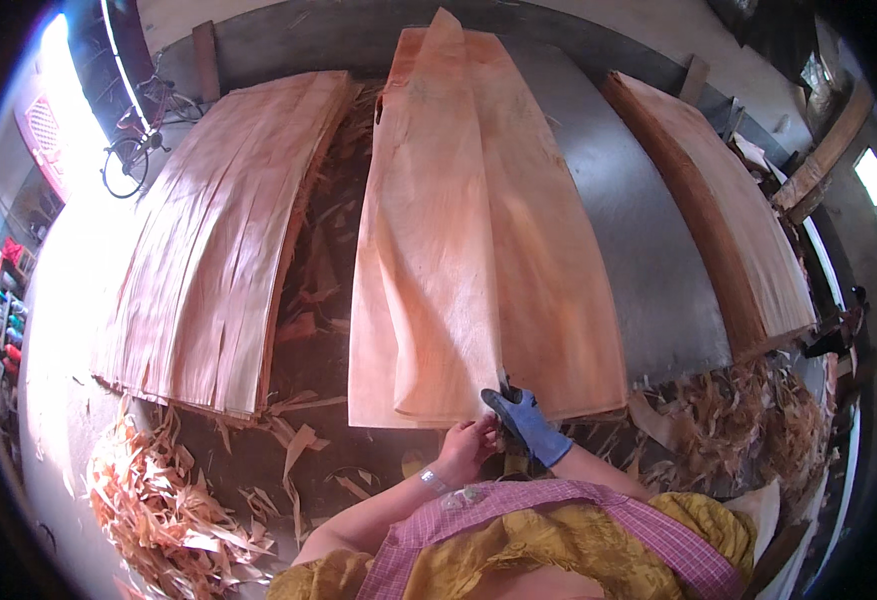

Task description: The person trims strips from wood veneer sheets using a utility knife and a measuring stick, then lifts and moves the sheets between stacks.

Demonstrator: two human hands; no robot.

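Pinching the veneer sheet at its near edge, bare left hand and gloved right hand fingers grip it.

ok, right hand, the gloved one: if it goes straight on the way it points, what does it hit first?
The right hand points up and away at the near edge of the middle veneer sheet, which it already seems to touch. Going on, it would slide onto or along that sheet; depth is hard to judge.

Pale orange veneer sheet, blue glove, pink checked apron, grey table
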